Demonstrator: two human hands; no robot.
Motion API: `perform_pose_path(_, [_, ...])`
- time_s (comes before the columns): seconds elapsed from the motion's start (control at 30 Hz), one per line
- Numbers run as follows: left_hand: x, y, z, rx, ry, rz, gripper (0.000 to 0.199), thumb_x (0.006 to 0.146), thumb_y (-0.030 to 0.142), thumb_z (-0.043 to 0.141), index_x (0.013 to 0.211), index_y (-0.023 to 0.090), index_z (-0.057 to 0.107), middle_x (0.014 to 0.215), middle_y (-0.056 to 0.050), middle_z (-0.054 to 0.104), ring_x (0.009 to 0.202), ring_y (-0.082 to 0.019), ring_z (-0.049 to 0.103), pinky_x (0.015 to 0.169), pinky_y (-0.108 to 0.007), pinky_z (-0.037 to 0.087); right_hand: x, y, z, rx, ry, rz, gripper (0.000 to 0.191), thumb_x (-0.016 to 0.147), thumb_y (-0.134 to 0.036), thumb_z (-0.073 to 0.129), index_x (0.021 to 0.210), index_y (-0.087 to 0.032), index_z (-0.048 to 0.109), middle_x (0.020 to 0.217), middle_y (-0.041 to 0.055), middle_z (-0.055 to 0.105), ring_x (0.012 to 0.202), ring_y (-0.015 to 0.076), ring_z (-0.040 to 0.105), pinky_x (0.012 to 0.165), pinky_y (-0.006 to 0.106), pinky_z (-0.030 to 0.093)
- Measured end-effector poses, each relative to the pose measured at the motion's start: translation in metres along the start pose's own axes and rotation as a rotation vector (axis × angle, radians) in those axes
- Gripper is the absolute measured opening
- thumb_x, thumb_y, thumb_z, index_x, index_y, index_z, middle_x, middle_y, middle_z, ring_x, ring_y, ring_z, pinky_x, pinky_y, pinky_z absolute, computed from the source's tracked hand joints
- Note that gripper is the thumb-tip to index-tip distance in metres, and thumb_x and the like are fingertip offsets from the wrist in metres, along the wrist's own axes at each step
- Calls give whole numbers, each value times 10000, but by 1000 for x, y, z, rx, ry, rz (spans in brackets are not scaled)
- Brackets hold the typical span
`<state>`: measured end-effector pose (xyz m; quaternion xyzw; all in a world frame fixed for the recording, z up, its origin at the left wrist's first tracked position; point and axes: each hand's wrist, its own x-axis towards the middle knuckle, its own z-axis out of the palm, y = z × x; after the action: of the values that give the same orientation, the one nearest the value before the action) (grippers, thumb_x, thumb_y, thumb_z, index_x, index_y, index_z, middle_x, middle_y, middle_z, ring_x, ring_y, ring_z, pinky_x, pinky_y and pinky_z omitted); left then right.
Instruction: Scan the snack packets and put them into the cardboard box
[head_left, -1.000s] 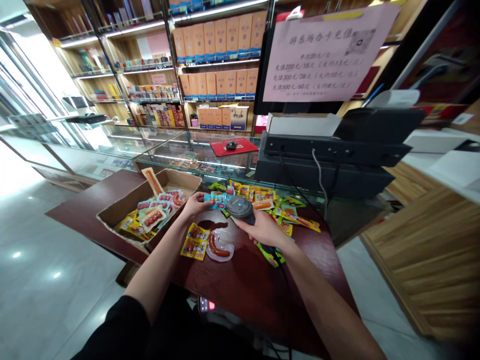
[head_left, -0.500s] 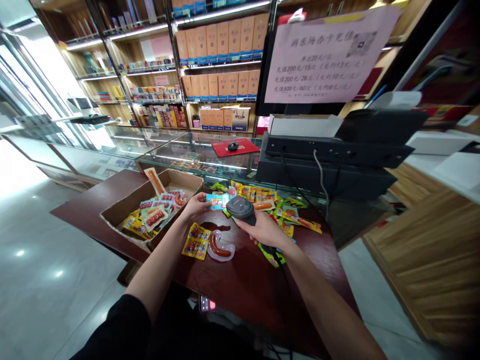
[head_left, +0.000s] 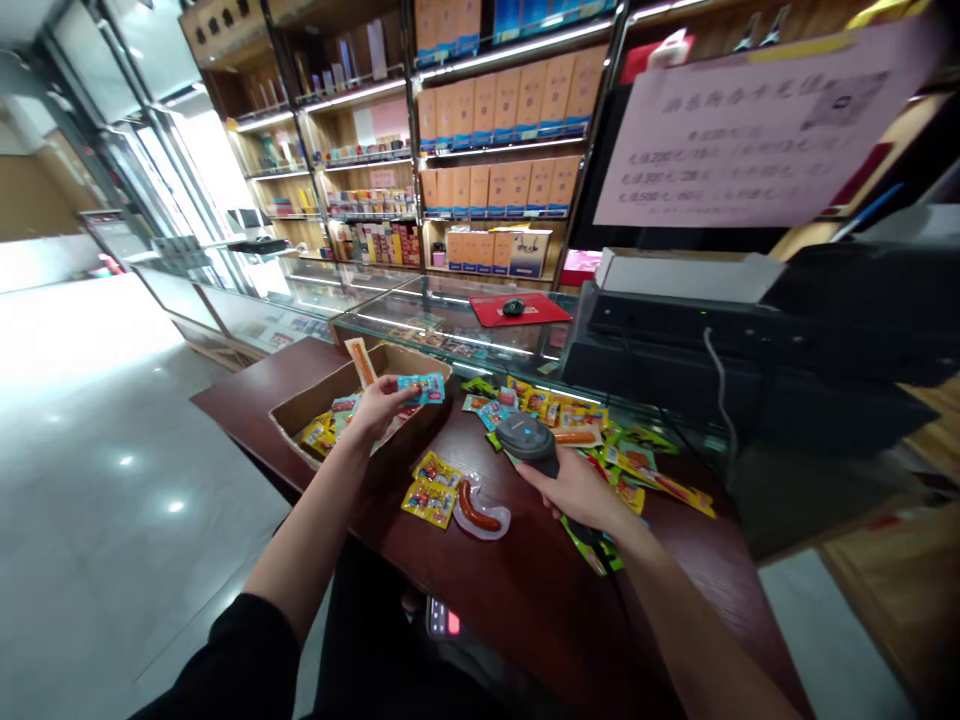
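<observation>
Pinched in my left hand (head_left: 377,408) is a light blue snack packet (head_left: 424,388), held over the near right side of a cardboard box (head_left: 300,396). Inside that box lie yellow packets (head_left: 321,433) and a wrapped sausage (head_left: 361,362) that leans up on the far wall. My right hand (head_left: 581,485) grips a dark barcode scanner (head_left: 527,438) above the table. On the wood between the hands rest yellow snack packets (head_left: 432,490) and a curved sausage in clear wrap (head_left: 480,508). Behind and right of the scanner spreads a pile of yellow, green and blue packets (head_left: 566,412).
A glass counter (head_left: 420,310) runs behind the dark red table (head_left: 247,385), with a mouse (head_left: 514,307) on a red mat (head_left: 551,308). The register (head_left: 660,330) stands at the right, its cable hanging down. A phone (head_left: 444,618) shows below the table edge.
My left hand has moved left with the blue packet, away from the scanner's front and over the box. The right hand keeps the scanner. The whole view has shifted toward the left.
</observation>
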<state>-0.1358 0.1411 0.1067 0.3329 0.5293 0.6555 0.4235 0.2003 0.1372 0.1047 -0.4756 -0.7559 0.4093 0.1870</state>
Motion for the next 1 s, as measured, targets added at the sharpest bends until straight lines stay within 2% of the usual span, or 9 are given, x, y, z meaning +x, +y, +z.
perform_pose_path(0.1, [-3,23,-39,-10,117,85,471,581,237,951,911,108,640,873,-74,758,746,-173,744,777,-322,625,3,3,3,-10,-1,11,305,891,-486,637,958,-204,543,489,-37,606,411,201,631,428,285,476])
perform_pose_path(0.2, [-11,36,-67,-5,186,102,509,600,200,939,1003,96,647,882,-89,760,748,-183,753,765,-318,626,4,5,5,-15,-3,4,297,890,-489,636,939,-211,541,489,-35,607,406,198,627,427,282,472])
perform_pose_path(0.27, [-15,37,-76,-2,191,104,511,616,199,932,1027,87,649,891,-103,761,762,-191,759,782,-324,628,4,4,5,-17,-5,5,291,889,-490,635,912,-217,536,492,-29,613,407,199,627,433,286,475])
perform_pose_path(0.37, [-18,31,-72,18,157,96,489,631,212,925,1023,81,663,926,-114,758,785,-197,761,806,-341,631,3,1,2,-11,6,25,284,881,-482,640,879,-222,526,490,-24,613,402,202,621,431,292,471])
perform_pose_path(0.5, [-17,12,-46,48,78,61,471,633,229,928,1005,86,676,923,-110,751,793,-189,751,808,-345,627,3,4,-3,31,10,30,296,871,-498,654,881,-225,541,493,-32,610,410,194,614,435,288,464])
perform_pose_path(0.73, [-14,-24,20,107,-75,-14,449,597,238,936,961,112,704,885,-67,737,776,-163,718,758,-322,618,-2,7,-24,4,94,-7,291,876,-491,640,943,-207,640,488,-28,617,442,196,614,462,290,468])
perform_pose_path(0.87, [-13,-47,57,151,-168,-47,463,574,254,938,962,123,721,896,-67,749,790,-166,709,769,-327,605,-8,7,-45,-82,206,-87,333,852,-453,679,1044,-183,711,628,24,712,640,241,704,622,327,534])
perform_pose_path(1.0, [-10,-71,91,208,-250,-36,409,603,271,916,933,126,723,919,-86,759,795,-182,711,743,-323,589,-16,14,-67,-108,247,-86,326,845,-451,696,1043,-194,728,736,59,753,787,285,727,715,363,551])
